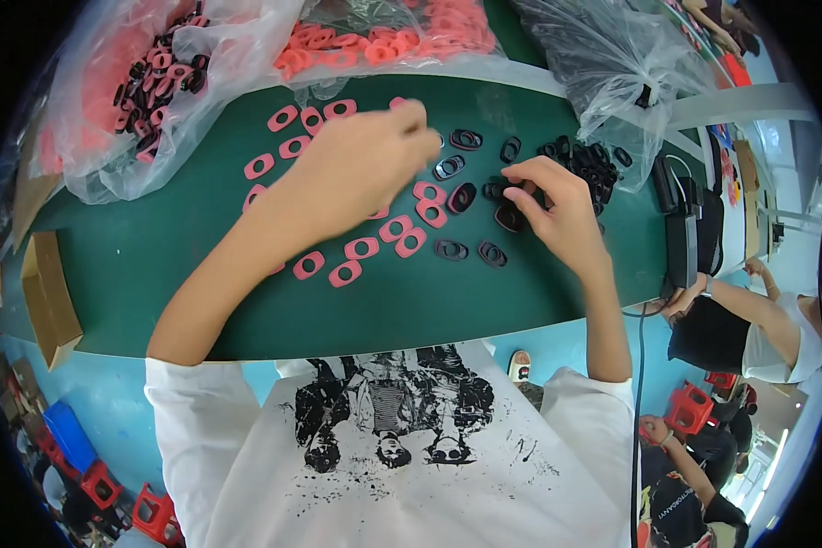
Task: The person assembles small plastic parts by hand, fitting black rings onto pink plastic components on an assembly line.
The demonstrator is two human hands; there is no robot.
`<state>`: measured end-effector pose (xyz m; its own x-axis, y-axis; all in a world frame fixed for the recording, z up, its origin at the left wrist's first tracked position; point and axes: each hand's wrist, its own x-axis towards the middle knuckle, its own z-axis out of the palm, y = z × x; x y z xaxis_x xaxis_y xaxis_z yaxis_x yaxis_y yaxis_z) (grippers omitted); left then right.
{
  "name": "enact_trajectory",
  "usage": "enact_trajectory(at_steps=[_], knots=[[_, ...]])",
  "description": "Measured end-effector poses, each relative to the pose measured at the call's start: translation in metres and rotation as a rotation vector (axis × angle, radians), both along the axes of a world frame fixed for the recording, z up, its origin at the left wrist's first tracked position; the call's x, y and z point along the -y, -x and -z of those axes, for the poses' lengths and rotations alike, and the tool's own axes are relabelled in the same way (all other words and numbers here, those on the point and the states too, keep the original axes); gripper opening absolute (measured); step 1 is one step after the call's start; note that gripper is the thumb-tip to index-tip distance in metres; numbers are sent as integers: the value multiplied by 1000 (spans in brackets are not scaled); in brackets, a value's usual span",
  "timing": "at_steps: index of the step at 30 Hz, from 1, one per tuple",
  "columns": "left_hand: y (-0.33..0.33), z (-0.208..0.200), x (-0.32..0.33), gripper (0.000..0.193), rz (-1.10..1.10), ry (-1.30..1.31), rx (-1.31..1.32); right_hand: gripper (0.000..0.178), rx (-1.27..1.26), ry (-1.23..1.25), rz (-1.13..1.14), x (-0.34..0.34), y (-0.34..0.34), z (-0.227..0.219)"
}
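My left hand (361, 169) is over the middle of the green table, slightly blurred, its fingers curled together. Whatever its fingertips may hold is hidden. Around and under it lie several flat pink oval rings (363, 248), some overlapping. My right hand (557, 210) is at the right, thumb and forefinger closed at a small black oval ring (494, 189). Another black ring (509, 217) lies just below those fingertips. Between my hands are several more dark rings (448, 167), and one dark ring with a pink edge (461, 197) touches the pink ones.
A pile of black rings (598, 169) is beyond my right hand. Clear plastic bags stand along the back: one with mixed pink and black pieces (160, 87), one with pink rings (374, 46), one dark (603, 55). A cardboard box (49, 292) sits left; black power adapters (680, 237) sit right.
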<state>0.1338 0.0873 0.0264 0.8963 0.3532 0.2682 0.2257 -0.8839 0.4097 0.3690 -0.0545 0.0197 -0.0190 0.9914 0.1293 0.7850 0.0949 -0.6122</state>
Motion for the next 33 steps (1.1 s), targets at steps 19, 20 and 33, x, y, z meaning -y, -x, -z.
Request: enact_trajectory(at_steps=[19,20,33], knots=[[12,25,47,14,67,-110,63,25,25,-95,19,-12,30,-17],[13,26,47,15,51,-84,72,25,24,-98,15,-14,35,-16],[33,10,39,18,-166,260,45,22,87,-293,-134,-15,62,5]])
